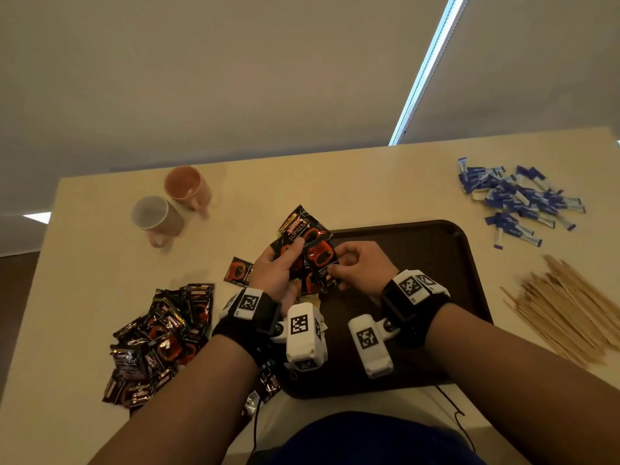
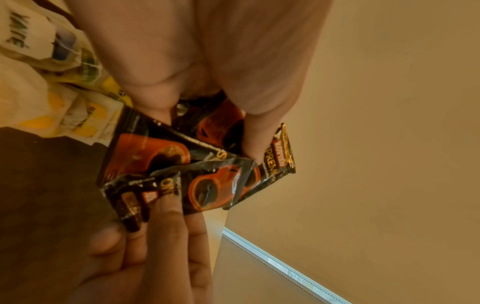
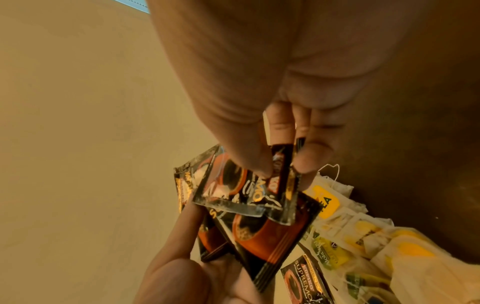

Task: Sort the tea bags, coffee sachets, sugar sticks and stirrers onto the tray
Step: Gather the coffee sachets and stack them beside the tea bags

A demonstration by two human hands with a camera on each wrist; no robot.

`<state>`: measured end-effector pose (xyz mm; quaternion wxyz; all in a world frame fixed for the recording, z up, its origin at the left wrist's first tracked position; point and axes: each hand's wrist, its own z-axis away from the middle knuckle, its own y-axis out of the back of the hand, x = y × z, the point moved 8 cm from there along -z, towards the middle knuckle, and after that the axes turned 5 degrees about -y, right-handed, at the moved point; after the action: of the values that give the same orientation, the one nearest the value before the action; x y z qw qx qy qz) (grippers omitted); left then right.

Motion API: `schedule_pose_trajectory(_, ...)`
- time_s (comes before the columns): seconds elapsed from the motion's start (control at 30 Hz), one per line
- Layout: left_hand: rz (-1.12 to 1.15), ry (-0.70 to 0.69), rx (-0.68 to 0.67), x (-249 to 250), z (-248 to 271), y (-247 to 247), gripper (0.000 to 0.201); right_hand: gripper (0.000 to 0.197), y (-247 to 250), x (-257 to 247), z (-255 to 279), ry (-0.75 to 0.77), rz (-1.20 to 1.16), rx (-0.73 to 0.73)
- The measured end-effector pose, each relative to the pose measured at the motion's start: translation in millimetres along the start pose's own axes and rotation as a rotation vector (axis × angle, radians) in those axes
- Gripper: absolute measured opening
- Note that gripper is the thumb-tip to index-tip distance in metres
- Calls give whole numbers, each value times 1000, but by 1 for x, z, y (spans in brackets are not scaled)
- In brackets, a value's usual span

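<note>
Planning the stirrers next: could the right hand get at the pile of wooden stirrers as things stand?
Probably yes, once freed. The wooden stirrers lie on the table right of the tray, with nothing between them and the right hand. But that hand now pinches a coffee sachet, shared with the left hand.

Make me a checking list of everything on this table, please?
Surface: beige table, brown tray on it.
Job's things: coffee sachets held over the tray edge, sachet pile left; sugar sticks and stirrers right; tea bags on tray.
Clutter: two mugs.
Grippers: left hand grips several sachets; right hand pinches one.
Cables: thin black cable at near edge.
Surroundings: blinds, bright gap.
</note>
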<state>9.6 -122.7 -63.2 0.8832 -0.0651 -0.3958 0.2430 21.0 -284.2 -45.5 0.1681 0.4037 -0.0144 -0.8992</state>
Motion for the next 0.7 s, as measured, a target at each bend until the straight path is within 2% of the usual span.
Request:
schedule_pose_trajectory(0.1,-13,4,-82,1,1,-3,47,17,2,2,-2,18,-11,36)
schedule_pose_trajectory(0.2,-94,-36,-125,0,2,-3,42,15,4,5,-2,21,-30,54)
schedule_pose_trajectory(0.33,-164,-99,-74,3,2,1,31,15,7,4,0,21,-46,57)
schedule_pose_trajectory(0.43,-163,-100,-13,7,0,8,26,19,11,4,2,-3,-148,48)
schedule_pose_trajectory(0.57,-159,-113,33,14,-1,17,35,26,23,7,3,-82,-328,46)
schedule_pose_trajectory(0.63,-144,-113,39,17,-1,20,38,29,35,9,-7,-64,-239,84)
schedule_pose_trajectory(0.7,-144,-122,42,21,-1,22,39,36,49,7,-21,-5,15,143)
